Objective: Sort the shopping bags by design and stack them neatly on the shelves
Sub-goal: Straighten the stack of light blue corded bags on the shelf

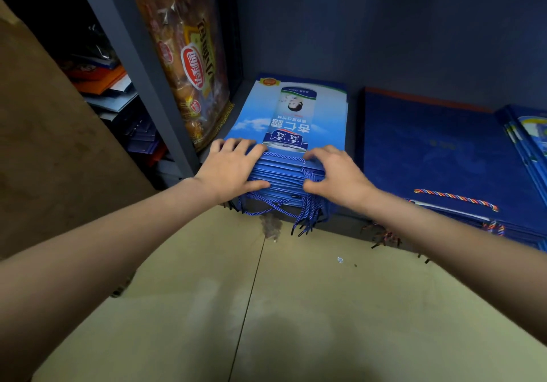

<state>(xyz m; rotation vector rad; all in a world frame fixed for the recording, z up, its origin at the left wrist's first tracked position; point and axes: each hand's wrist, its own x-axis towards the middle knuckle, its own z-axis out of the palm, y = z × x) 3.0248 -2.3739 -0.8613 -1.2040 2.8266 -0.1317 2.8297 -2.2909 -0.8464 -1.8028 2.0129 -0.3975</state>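
Two bare forearms reach from the lower corners over a pale tiled floor (296, 307) toward a low shelf (340, 224). On it lies a stack of light-blue shopping bags (293, 121), flat, printed with a drink can and clouds, their blue cord handles (284, 207) spilling over the front edge.

The left hand (233, 168) grasps the near left end of the stack, fingers laid over the top bag and thumb pressed against the layered edges. The right hand (337, 171) grasps the near right end, fingers curled onto the top and thumb against the front. Judged from this, the stack is being squared or pushed home.

Just beside it to the right, apart by a narrow gap, lies a stack of dark-blue bags (444, 150) with a multicoloured cord (455, 198); a third pile (529, 138) shows at the far right edge. To the left, a large orange printed snack bag (183, 64) leans upright against the grey shelf post (142, 64). Beyond the post, mixed bags (118, 97) lie heaped, seemingly unsorted.

Likely hazards: loose cords may snag on the shelf lip or tangle as the stack slides; uneven pressure from the two hands may fan the glossy sheets sideways; a hard push left may disturb the leaning snack bag.
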